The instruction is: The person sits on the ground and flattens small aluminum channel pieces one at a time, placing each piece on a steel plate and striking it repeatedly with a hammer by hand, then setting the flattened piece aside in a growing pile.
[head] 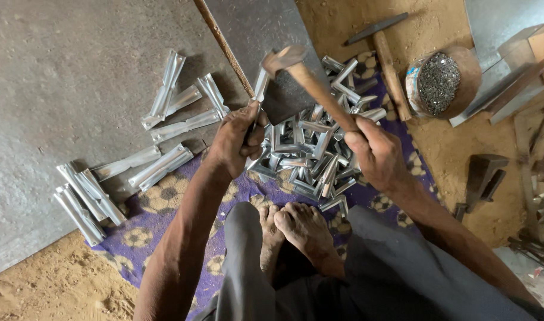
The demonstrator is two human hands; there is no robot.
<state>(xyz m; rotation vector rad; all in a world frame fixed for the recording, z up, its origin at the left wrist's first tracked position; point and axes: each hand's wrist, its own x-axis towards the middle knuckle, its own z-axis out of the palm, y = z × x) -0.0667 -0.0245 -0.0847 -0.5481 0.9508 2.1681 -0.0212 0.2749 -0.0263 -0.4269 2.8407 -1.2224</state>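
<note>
We see the right hand (376, 156) closed around a raised hammer (310, 83); the left hand (236, 142) pinches 1 metal strip (260, 86) upright on the steel block (284, 101).

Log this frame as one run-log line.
left hand: holds metal strip on block | right hand: holds hammer | pile of strips between
</note>
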